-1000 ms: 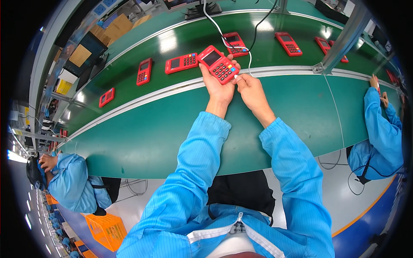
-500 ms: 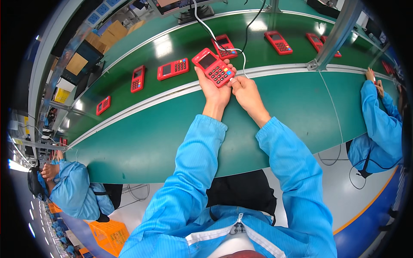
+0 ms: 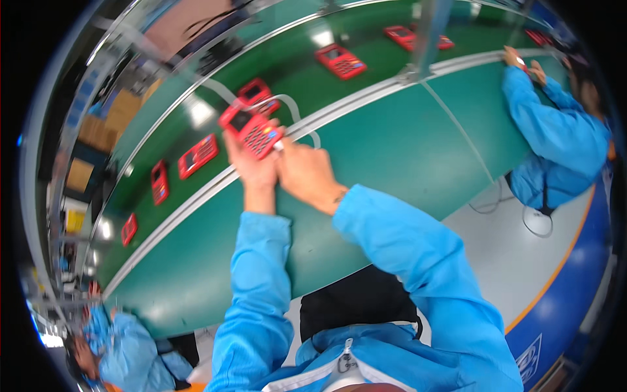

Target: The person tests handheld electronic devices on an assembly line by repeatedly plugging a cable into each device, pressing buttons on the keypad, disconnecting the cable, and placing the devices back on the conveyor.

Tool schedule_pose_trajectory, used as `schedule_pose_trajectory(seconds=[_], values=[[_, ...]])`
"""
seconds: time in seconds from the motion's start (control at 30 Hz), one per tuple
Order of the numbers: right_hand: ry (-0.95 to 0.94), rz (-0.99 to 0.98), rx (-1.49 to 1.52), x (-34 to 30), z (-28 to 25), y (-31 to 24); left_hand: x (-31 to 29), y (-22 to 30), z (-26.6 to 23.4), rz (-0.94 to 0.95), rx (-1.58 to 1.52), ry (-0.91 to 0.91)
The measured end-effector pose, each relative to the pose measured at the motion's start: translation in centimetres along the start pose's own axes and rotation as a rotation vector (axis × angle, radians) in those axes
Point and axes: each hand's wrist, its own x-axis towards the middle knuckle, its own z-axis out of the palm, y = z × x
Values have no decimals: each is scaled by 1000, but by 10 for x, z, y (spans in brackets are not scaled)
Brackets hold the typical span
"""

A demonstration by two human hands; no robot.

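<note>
My left hand [image 3: 253, 171] is closed around a red card payment terminal [image 3: 247, 124], its keypad and dark screen facing up. Pinched in my right hand [image 3: 305, 171] is a white cable plug [image 3: 279, 145], held against the terminal's lower right edge; blur hides whether it sits in a port. A white cable [image 3: 290, 103] passes over the terminals and loops down beside my right hand. Just beyond the held terminal, another red terminal [image 3: 258, 88] lies on the dark green strip.
More terminals lie along the green strip [image 3: 287, 68], including one to the right [image 3: 341, 61] and one to the left [image 3: 198, 157]. A metal post [image 3: 428, 39] rises from the rail. Co-workers in blue sit at the right [image 3: 555, 124] and lower left [image 3: 134, 353].
The whole view has swung, so the bench and terminals appear shifted left and tilted. Both hands still hold the terminal and plug together, now further left in the picture.
</note>
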Motion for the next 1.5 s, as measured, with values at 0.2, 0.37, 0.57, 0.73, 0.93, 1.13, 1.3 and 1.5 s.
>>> schedule_pose_trajectory(seconds=[0.2, 0.37, 0.57, 0.73, 0.93, 1.13, 1.3, 1.5], values=[[16, -86, 77, 5, 4, -1, 2, 7, 14, -26, 8, -75], [118, -92, 103, 18, -3, -3, 11, 10, 20, -137, 7, -67], [179, -94, 105, 19, -14, 14, 8, -7, 23, -183, -60, -34], [146, -107, 118, 22, -14, 14, 9, -5, 16, -120, 1, 32], [22, -167, 62, 20, -15, 10, 15, 3, 3, -72, 38, -55], [90, -91, 131, 13, -9, 23, 6, -25, 11, -26, -100, 51], [81, -98, 146, 14, -16, 20, 8, -22, 21, -16, -111, 84], [33, -93, 141, 12, -14, 25, 6, -26, 22, -23, -106, 70]])
